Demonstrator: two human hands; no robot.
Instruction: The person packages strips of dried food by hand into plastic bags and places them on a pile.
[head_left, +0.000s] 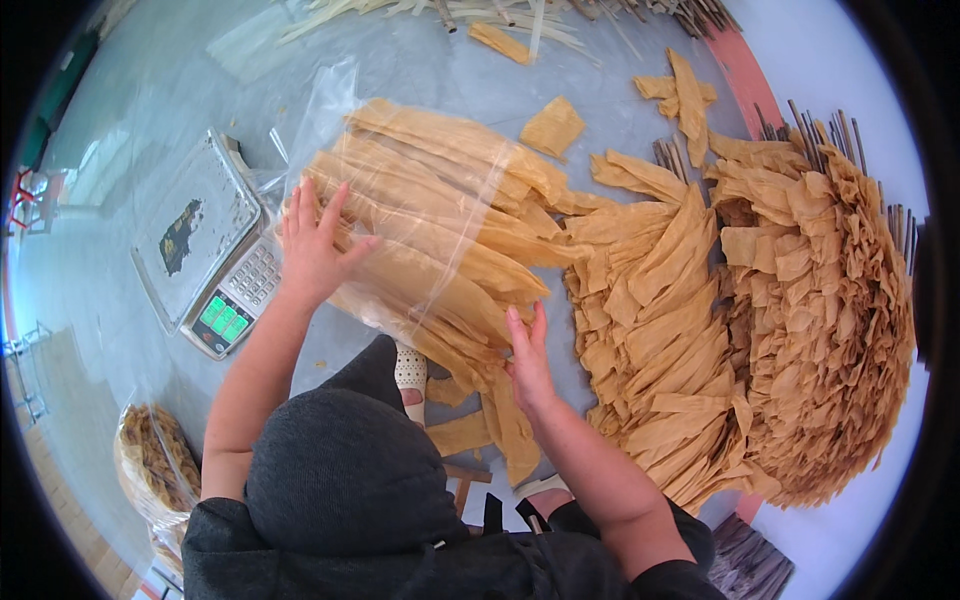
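A clear plastic bag lies on its side, with long, wrinkled tan sheets inside that look like dried bean curd skin. The sheet ends stick out of its mouth towards the right. My left hand rests flat on the closed-end side of the bag, its fingers spread. At the protruding sheet ends is my right hand, touching their edges with thumb and forefinger apart; its other fingers are partly hidden. A loose pile of the same sheets lies just right of the bag.
Left of the bag stands a digital scale with a lit display. A tall stack of sheets with thin sticks leans by the wall. Loose pieces lie on the grey floor. A filled plastic bag stands at lower left.
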